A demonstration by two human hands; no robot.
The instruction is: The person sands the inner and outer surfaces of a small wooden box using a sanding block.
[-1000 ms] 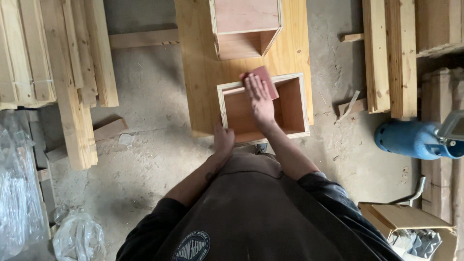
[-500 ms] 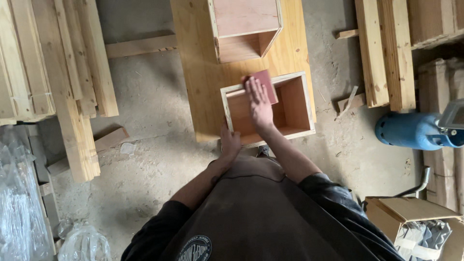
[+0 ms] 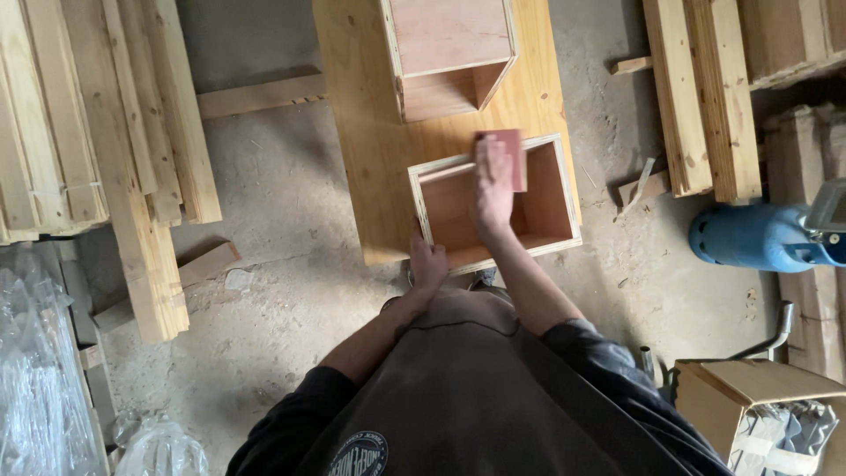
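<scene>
Wooden box (image 3: pixel 564 189), right hand (image 3: pixel 490 183) flat, pressing sanding block (image 3: pixel 509 150), left hand (image 3: pixel 428 263) grip clasping box's near corner

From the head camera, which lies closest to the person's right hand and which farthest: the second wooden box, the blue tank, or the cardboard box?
Measured from the right hand, which presses a reddish sanding block on the near box's far rim:
1. Second wooden box, just beyond the hand, farther up the board.
2. Blue tank, on the floor to the right.
3. Cardboard box, at the lower right corner, farthest.
</scene>
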